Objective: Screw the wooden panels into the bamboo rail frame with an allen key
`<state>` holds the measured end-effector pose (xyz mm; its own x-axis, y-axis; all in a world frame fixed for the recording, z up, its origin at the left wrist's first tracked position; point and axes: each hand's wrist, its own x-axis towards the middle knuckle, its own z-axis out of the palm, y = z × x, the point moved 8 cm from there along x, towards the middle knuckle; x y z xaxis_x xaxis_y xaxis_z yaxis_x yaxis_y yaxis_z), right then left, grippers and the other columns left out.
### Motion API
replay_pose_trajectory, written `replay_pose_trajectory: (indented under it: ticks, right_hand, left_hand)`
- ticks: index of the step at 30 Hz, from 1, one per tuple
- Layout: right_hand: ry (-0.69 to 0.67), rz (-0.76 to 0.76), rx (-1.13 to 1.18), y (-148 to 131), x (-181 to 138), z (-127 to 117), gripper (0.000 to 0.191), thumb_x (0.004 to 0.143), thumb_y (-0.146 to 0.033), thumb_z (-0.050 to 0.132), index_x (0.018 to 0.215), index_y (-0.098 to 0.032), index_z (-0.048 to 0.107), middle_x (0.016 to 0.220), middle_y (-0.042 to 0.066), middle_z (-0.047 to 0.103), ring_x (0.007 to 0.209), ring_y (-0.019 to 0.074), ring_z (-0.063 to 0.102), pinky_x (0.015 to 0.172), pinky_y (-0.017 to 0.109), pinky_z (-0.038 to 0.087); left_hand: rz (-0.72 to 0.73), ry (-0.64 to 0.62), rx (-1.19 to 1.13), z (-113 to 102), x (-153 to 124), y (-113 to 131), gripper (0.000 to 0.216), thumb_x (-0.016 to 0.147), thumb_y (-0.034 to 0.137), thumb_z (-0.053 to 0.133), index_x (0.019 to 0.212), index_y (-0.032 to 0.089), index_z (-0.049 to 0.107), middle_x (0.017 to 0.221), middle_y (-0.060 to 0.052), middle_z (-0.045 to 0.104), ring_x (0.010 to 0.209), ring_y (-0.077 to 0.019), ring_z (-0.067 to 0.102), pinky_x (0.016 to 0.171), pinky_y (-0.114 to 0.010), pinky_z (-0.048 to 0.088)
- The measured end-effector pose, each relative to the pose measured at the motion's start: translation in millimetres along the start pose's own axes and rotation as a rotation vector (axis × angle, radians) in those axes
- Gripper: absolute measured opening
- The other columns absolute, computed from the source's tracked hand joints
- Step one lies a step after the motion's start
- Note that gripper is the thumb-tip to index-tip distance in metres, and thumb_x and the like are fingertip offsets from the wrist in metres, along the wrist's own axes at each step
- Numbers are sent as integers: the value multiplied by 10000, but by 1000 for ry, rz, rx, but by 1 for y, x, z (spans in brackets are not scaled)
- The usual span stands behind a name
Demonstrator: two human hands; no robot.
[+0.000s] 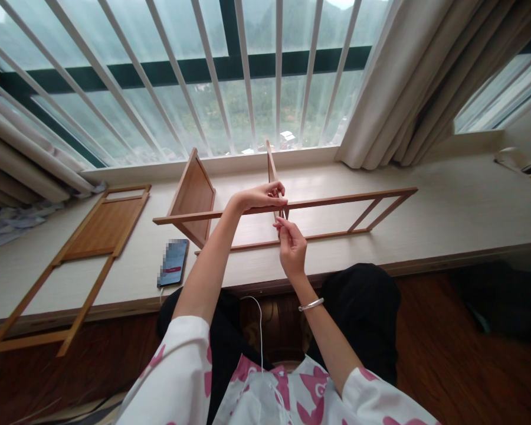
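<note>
A long wooden frame [345,198] lies along the white window ledge [446,206], with one shelf panel [193,196] standing at its left end and a second panel [271,165] upright near the middle. My left hand [263,196] is closed over the frame's near rail where the middle panel meets it. My right hand [291,243] is just below, its fingertips pinched together at that joint on something too small to make out. A silver bangle [310,304] sits on my right wrist.
Another wooden frame with a panel [101,227] lies flat on the ledge at the left, overhanging the edge. A phone [173,262] lies by the ledge's front edge, with a white cable [260,330] hanging down. Curtains [407,82] hang at right; barred window behind.
</note>
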<state>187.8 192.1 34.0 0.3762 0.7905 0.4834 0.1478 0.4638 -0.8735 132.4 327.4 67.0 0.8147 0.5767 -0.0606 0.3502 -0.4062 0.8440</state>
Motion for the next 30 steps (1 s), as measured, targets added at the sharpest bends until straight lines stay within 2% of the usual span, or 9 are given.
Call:
replay_pose_trajectory:
  ticks: [7,13,18,22,30]
  right_hand:
    - [-16,58,54,5,-1,2,261,874,-300,390,1061,-238,561,951,55,611,858,168,583,800,351,473]
    - [69,114,139,11,-5,2,233,841,-329,461,1038,-218,517,894,53,628,820,158,596,768,338,485]
    - [164,230,227,23,-10,0,254,802,-375,517,976,-202,452,801,40,656,656,132,603,638,296,497]
    - [166,309,234,33,-12,0,250,796,-422,503,859,-181,482,739,41,656,542,111,572,529,251,466]
    - [218,248,176,28,-11,-4,220,830,-407,458,878,-192,464,697,5,607,520,93,531,507,227,445]
  left_hand:
    - [2,-14,5,1,2,-3,399,680,464,585,943,185,478,772,-1,486,689,-95,457,628,-223,381]
    - [-3,0,9,0,1,-2,409,674,470,587,947,183,484,779,-5,491,695,-98,460,624,-226,379]
    - [-14,-7,4,2,-1,0,414,672,472,588,947,181,480,776,-5,495,694,-100,467,617,-226,377]
    - [-15,4,-4,2,0,1,406,668,467,591,928,176,479,765,-5,497,684,-98,466,607,-222,372]
    - [-24,37,40,-1,0,-1,415,669,483,585,937,181,488,793,-16,516,691,-101,474,600,-220,359]
